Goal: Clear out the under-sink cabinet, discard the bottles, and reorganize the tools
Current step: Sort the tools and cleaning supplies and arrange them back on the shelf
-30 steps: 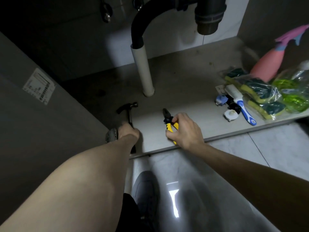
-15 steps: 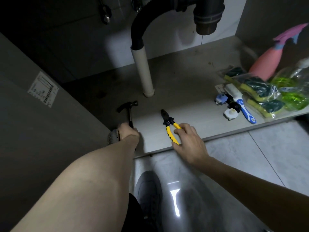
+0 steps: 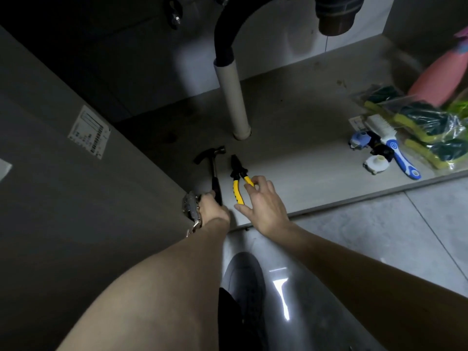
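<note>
A black hammer lies on the cabinet floor near its front left corner, head pointing inward. My left hand grips the near end of its handle; the fingers are mostly hidden. Yellow-and-black pliers lie just right of the hammer, jaws pointing inward and handles spread. My right hand rests over the handles with relaxed fingers. Its fingertips touch the right handle, and its thumb lies by the end of the left one.
A white drain pipe stands behind the tools, under a black hose and a trap. At the right lie bagged sponges, a blue-white brush, small fittings, and a pink spray bottle. The open door flanks the left; its hinge is by my left hand.
My right hand slid the pliers left until they lay beside the hammer, and its grip on the handles has loosened. My left hand stayed on the hammer handle.
</note>
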